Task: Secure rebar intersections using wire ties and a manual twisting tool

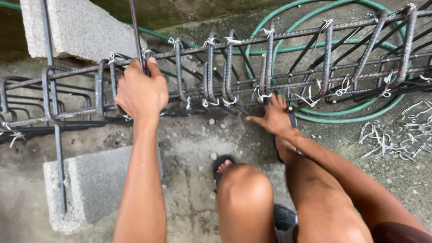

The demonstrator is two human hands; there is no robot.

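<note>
I see my left hand [141, 90] with its fingers clamped around the top bar of a rebar cage [234, 72], which lies lengthwise across the concrete floor [189, 144], its left part propped over a concrete block [96, 184]. My right hand [275, 118] reaches low to the cage's near bottom bar, fingers spread apart against a stirrup. A green hose [355, 118] coils behind the cage; cut tie wires [396, 139] lie scattered at right.

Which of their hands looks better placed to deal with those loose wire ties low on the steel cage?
Probably the right hand: it rests low on the rebar cage beside the wire ties. The left hand is wrapped around the top bar, farther away.
</note>
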